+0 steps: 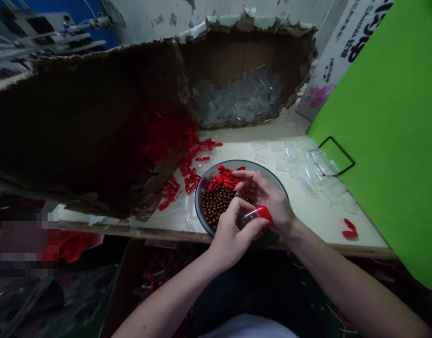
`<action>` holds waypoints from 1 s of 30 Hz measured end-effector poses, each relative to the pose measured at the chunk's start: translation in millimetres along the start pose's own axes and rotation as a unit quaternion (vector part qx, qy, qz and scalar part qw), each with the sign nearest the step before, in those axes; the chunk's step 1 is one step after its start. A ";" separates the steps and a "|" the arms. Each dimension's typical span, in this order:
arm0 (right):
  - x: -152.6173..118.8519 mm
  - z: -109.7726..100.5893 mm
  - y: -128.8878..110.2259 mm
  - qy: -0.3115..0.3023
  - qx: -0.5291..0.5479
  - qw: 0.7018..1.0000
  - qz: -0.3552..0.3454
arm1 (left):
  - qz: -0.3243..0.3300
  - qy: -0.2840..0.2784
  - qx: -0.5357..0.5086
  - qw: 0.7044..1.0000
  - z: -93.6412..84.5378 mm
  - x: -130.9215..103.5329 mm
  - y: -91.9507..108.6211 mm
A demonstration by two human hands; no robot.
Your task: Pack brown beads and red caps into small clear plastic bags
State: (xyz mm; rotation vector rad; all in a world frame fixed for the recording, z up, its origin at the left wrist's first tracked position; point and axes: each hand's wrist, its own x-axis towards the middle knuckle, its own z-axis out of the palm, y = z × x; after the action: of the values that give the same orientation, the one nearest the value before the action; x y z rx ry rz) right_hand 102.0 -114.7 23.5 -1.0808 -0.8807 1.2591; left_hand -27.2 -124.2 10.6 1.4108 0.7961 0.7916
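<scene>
My left hand [232, 230] is closed around a small clear container with a red cap [264, 215], the cap pointing to the right. Dark contents show dimly through its clear wall. Close beside it, my right hand [263, 195] has its fingers loosely curved and apart, palm toward the left hand, with nothing seen in it. Both hands are over a round bowl [199, 206]. Brown round beads [216, 202] fill the bowl, and several red caps [225, 178] lie on top of them at the far side. Part of the bowl's near side is hidden by my hands.
A torn cardboard box [251, 47] behind the bowl holds red caps [156, 136] on the left and clear plastic pieces [237, 98] on the right. Clear containers [307, 173] are scattered on the white table [233, 136]. A green panel [388, 141] bounds the right side.
</scene>
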 end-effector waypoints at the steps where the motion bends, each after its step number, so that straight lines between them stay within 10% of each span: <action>1: -1.4 -1.2 -0.5 0.017 0.010 1.000 -0.012 | 0.033 0.000 0.033 0.999 -1.0 -3.1 3.2; 14: -27.8 1.2 -2.9 0.000 0.165 0.982 0.096 | 0.430 -0.009 0.317 0.845 -23.5 -7.0 -13.5; 22: -17.0 11.9 11.6 0.013 0.218 0.963 0.157 | 0.490 0.039 0.366 0.791 -16.4 -9.0 -21.5; 30: -18.0 23.3 15.5 0.028 0.152 0.979 0.132 | 0.401 0.022 0.383 0.832 -30.1 -8.8 -11.2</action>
State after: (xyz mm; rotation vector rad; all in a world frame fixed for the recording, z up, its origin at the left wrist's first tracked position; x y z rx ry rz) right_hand 73.1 -129.6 16.3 -1.0025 -0.4907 1.5192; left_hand -57.4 -116.0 -0.7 2.5461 0.5431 1.2041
